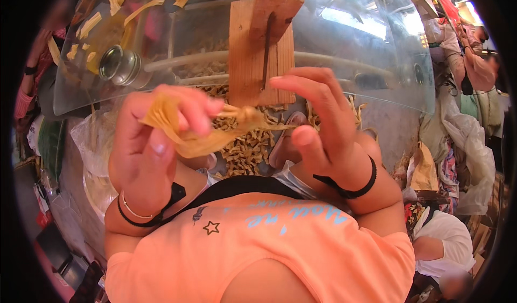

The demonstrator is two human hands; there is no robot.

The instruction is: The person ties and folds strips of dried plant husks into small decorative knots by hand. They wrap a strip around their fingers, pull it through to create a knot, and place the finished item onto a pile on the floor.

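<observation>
My left hand is closed around a thin, yellowish dried strip, which looks like husk or leaf. A wide flap of it sticks out past the fingers, and a blurred knot-like lump shows at its middle. From there a narrow tail reaches toward my right hand, whose thumb and fingers are spread apart with nothing between them. Just beyond the hands stands a wooden block stand with a thin metal rod slanting down its front.
The stand rests on a glass table, with a round shiny container and loose yellow strips at its left. Small knotted yellow pieces are heaped below, between my feet. Plastic bags lie at left; other people sit at right.
</observation>
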